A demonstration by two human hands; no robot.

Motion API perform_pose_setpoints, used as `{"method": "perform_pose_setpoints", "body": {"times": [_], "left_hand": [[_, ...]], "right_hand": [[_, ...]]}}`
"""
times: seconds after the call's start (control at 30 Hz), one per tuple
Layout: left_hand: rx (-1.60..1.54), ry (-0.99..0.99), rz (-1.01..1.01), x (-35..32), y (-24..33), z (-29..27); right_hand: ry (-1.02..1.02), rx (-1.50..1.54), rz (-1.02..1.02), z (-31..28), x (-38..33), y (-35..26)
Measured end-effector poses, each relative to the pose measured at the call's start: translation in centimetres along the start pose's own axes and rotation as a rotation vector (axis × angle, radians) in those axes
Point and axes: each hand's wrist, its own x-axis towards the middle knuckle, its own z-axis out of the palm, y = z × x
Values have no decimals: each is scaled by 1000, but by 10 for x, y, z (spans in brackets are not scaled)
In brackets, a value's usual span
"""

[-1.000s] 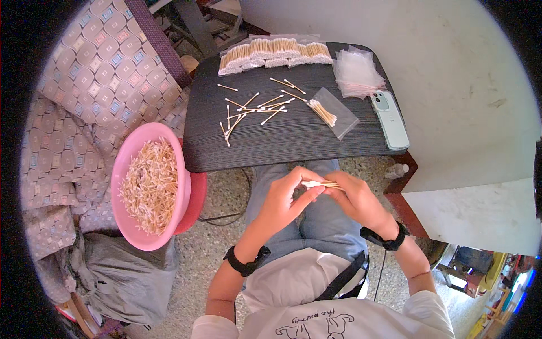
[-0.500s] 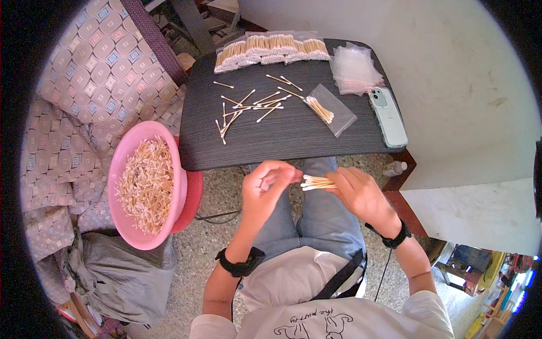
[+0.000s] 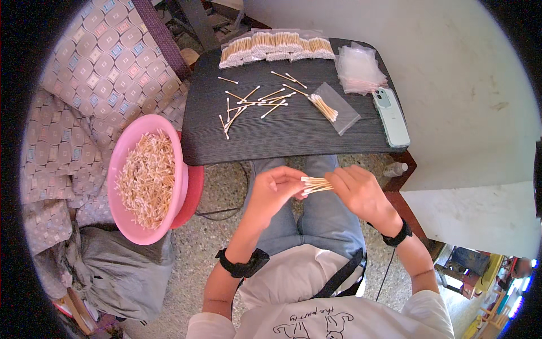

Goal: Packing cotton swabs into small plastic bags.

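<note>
Over my lap, my right hand (image 3: 358, 192) grips a small bundle of wooden cotton swabs (image 3: 318, 185) by one end. Their white tips point left, slightly fanned. My left hand (image 3: 276, 192) is curled, thumb and fingers closed at those tips; its far fingers are partly hidden. On the dark table (image 3: 248, 141) beyond, several loose cotton swabs (image 3: 274, 109) lie scattered. To their right, a clear plastic bag (image 3: 345, 116) lies flat with a few swabs (image 3: 324, 107) in it. A pink basin (image 3: 179, 198) at my left is heaped with swabs (image 3: 145, 181).
Filled bags of swabs (image 3: 276, 45) line the table's far edge. A stack of clear bags (image 3: 359, 68) and a pale phone (image 3: 392, 118) sit at the right, near the wall (image 3: 463, 101). A patterned cloth-covered surface (image 3: 107, 62) is at far left; a bottle (image 3: 395, 169) stands below the table.
My left hand has moved right and closed its fingers at the tips of the swab bundle. The right hand still grips the bundle. The view has shifted slightly.
</note>
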Motion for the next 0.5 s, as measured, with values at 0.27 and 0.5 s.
{"method": "perform_pose_setpoints", "body": {"times": [0.27,0.5], "left_hand": [[396,135,85,-4,-10,-24],[10,-4,43,-5,-1,7]], "right_hand": [[15,16,21,1,2,2],[-7,49,7,7,3,-2]]}}
